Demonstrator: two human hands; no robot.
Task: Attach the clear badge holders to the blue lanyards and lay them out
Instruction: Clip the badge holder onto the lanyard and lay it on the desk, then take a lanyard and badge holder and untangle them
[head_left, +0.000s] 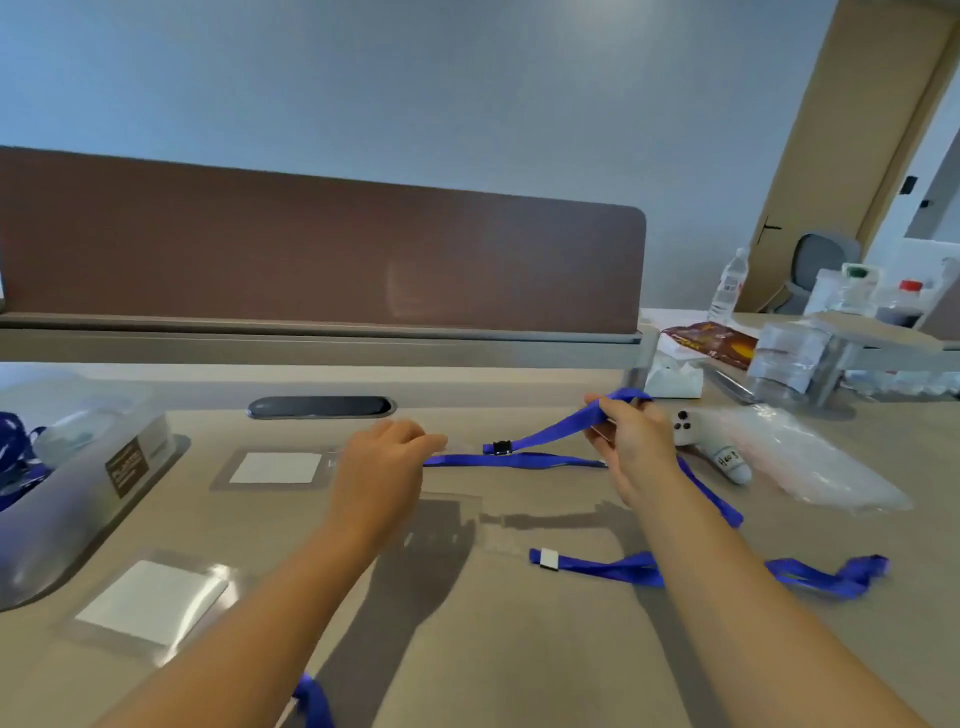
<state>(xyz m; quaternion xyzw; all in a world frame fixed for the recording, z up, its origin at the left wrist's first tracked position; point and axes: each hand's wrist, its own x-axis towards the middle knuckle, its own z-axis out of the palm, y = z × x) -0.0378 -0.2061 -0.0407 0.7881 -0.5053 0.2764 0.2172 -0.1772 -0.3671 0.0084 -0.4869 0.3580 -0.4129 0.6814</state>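
The blue lanyard, limp and light above the desk, needs gripping near its black clip, so I hold its loop pinched in my right hand, my left hand closed on its end.

Single head-worn wide-angle view, facing forward and slightly down across the beige laminate desk. Both forearms enter from the bottom edge, close to the lens. The brown fabric partition panel closes the middle distance; straight edges bow near the borders.
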